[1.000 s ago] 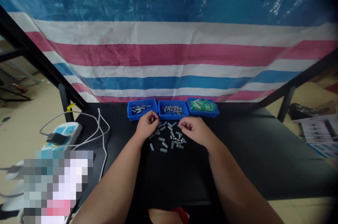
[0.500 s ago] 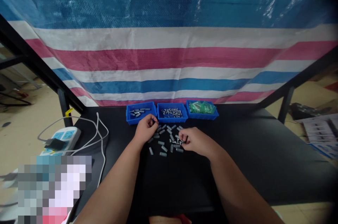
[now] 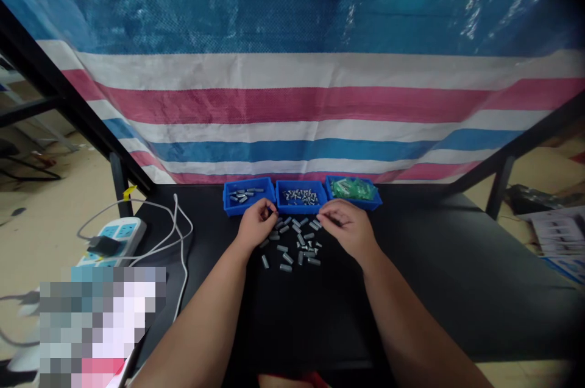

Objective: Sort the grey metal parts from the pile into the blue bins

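Loose metal cylinders (image 3: 286,257), like small threaded standoffs, lie scattered on the black table between my hands. A small cluster of screws (image 3: 311,246) is among them. My left hand (image 3: 256,223) is closed with curled fingers, just in front of the left blue bin; whatever its fingertips hold is hidden. My right hand (image 3: 350,228) hovers right of the scattered parts, thumb and fingertips brought together near the middle bin's front corner. Anything in that pinch is too small to make out.
Along the back stand a left blue bin (image 3: 226,200) with metal cylinders, a middle blue bin (image 3: 299,210) with screws, and a right blue bin (image 3: 356,202) with green bags. A power strip (image 3: 137,231) and white cables (image 3: 184,266) lie left. A striped sheet (image 3: 311,105) hangs behind.
My right hand has lifted off the screw cluster and moved up and slightly right, leaving several screws uncovered. My left hand keeps its place by the left bin. The view has shifted slightly.
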{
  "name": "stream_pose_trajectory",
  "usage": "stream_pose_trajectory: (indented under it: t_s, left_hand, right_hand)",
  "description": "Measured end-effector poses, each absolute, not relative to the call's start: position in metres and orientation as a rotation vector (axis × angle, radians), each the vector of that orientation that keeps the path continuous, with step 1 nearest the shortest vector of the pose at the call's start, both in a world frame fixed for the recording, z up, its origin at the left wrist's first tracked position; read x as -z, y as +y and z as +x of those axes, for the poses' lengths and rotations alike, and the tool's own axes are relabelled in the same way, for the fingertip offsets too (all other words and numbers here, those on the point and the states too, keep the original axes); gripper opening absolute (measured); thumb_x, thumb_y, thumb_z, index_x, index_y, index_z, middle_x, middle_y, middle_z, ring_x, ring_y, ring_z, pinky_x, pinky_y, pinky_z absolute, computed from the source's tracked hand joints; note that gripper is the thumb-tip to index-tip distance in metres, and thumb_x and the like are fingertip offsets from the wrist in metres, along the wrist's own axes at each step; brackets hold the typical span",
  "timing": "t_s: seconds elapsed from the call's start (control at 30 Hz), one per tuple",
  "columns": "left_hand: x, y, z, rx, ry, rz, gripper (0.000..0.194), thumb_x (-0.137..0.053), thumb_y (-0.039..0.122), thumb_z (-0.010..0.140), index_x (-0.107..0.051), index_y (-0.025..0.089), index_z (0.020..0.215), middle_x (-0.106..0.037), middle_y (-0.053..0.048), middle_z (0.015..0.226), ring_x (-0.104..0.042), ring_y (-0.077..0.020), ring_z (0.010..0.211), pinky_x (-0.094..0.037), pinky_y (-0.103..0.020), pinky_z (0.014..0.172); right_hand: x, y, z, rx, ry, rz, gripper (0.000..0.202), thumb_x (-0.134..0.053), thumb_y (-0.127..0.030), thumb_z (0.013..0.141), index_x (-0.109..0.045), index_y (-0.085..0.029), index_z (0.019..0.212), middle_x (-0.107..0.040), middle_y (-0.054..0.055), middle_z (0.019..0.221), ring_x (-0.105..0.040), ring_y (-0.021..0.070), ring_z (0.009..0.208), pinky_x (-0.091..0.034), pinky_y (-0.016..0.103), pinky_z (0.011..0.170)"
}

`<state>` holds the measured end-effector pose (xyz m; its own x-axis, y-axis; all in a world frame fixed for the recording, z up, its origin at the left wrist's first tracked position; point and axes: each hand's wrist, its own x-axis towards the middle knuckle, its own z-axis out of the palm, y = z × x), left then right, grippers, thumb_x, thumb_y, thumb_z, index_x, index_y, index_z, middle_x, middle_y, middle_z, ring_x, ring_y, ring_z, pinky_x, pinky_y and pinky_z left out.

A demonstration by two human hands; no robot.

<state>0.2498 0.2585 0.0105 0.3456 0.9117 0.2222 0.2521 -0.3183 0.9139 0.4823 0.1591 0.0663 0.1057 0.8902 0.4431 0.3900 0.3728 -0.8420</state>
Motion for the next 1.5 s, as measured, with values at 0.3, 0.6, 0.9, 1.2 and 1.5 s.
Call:
stream_pose_trajectory:
  t_s: [0.3,0.6,0.9,1.2,1.5]
  left_hand:
    - [-0.010,0.259,0.249,-1.006,1.038,1.795,0.009,-0.063,0.027,0.081,-0.061,0.020,0.086,-0.039,0.008,0.058,-0.038,-0.0099,0.054,-0.029,-0.022,0.056]
    - [-0.010,0.259,0.249,-0.994,1.036,1.785,0.010,-0.064,0.027,0.081,-0.061,0.020,0.087,-0.038,0.009,0.057,-0.036,-0.0098,0.053,-0.029,-0.022,0.055]
    - [-0.010,0.259,0.249,-1.004,1.034,1.777,0.009,-0.064,0.027,0.081,-0.061,0.019,0.086,-0.037,0.009,0.057,-0.036,-0.0095,0.053,-0.028,-0.022,0.055]
    - [-0.007,0.260,0.250,-1.012,1.035,1.774,0.010,-0.064,0.028,0.080,-0.062,0.020,0.086,-0.038,0.008,0.057,-0.037,-0.0099,0.053,-0.028,-0.022,0.055]
    - [-0.010,0.259,0.249,-0.999,1.040,1.791,0.008,-0.063,0.026,0.081,-0.061,0.020,0.086,-0.038,0.008,0.057,-0.037,-0.0099,0.053,-0.028,-0.022,0.055]
  right_hand:
    - [-0.059,0.165,0.491,-0.590,-1.564,-1.430,0.025,-0.070,-0.039,0.086,-0.076,-0.020,0.101,-0.064,0.008,0.102,-0.063,0.0148,0.074,-0.058,0.029,0.065]
    - [-0.058,0.154,0.504,-1.010,-1.963,-1.639,0.018,-0.071,-0.020,0.073,-0.077,-0.019,0.090,-0.064,0.001,0.075,-0.057,0.0124,0.063,-0.044,0.024,0.058]
    - [-0.063,0.151,0.497,-0.928,-1.951,-1.617,0.003,-0.064,-0.018,0.076,-0.065,-0.019,0.079,-0.058,-0.004,0.063,-0.053,0.0112,0.058,-0.040,0.024,0.057]
    - [-0.063,0.160,0.481,-0.293,-1.260,-1.405,0.025,-0.071,-0.043,0.083,-0.056,-0.023,0.080,-0.065,0.006,0.080,-0.064,0.0204,0.072,-0.057,0.036,0.071]
    - [-0.057,0.165,0.491,-0.312,-1.579,-1.586,0.024,-0.067,-0.041,0.087,-0.073,-0.020,0.098,-0.063,0.006,0.086,-0.055,0.0145,0.064,-0.053,0.031,0.062]
